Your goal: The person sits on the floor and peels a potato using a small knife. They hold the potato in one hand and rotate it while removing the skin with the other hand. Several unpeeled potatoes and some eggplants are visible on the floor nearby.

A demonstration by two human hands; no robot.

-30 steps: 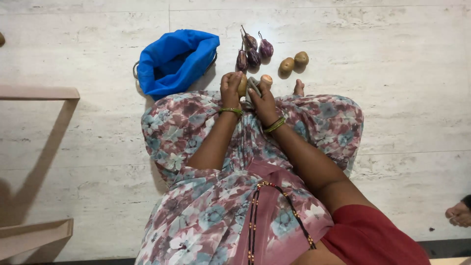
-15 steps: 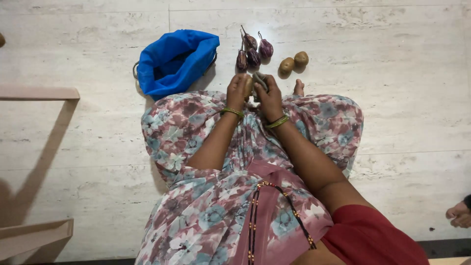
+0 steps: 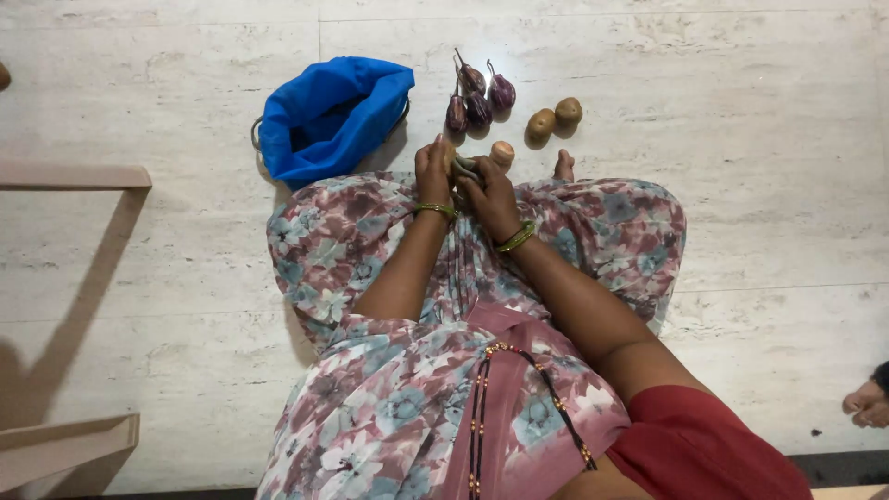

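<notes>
At the far left, pale wooden furniture edges [image 3: 74, 174] jut over the cream marble-look tiled floor [image 3: 741, 185]. Next comes a crumpled bright blue cloth bag [image 3: 329, 116], mouth open, lying on the floor just beyond the sitting person's floral-draped knee [image 3: 315, 241]. The left hand [image 3: 433, 171], wearing a green bangle, has its fingers [image 3: 435, 148] clenched round a small brownish potato [image 3: 453, 159], which is mostly hidden between the two hands, held above the lap rather than resting on the floor. Touching it, the right hand [image 3: 491, 194] grips a small grey-green tool [image 3: 468, 167], probably a peeler, with its fingers [image 3: 477, 181] closed on the handle; the blade itself is too small to make out. Just past the hands lies one pale, peeled-looking potato [image 3: 502, 153] on the floor. Beyond that sits a cluster of four small purple aubergines with stalks [image 3: 477, 97], and to their right two unpeeled brown potatoes [image 3: 554, 118] lie touching each other. A bare foot [image 3: 563, 167] peeks from the cloth near them. To peel well, I judge the left hand should turn the potato a little after each stroke, keeping its thumb clear of the blade, while the right hand makes short, shallow strokes away from the body.
</notes>
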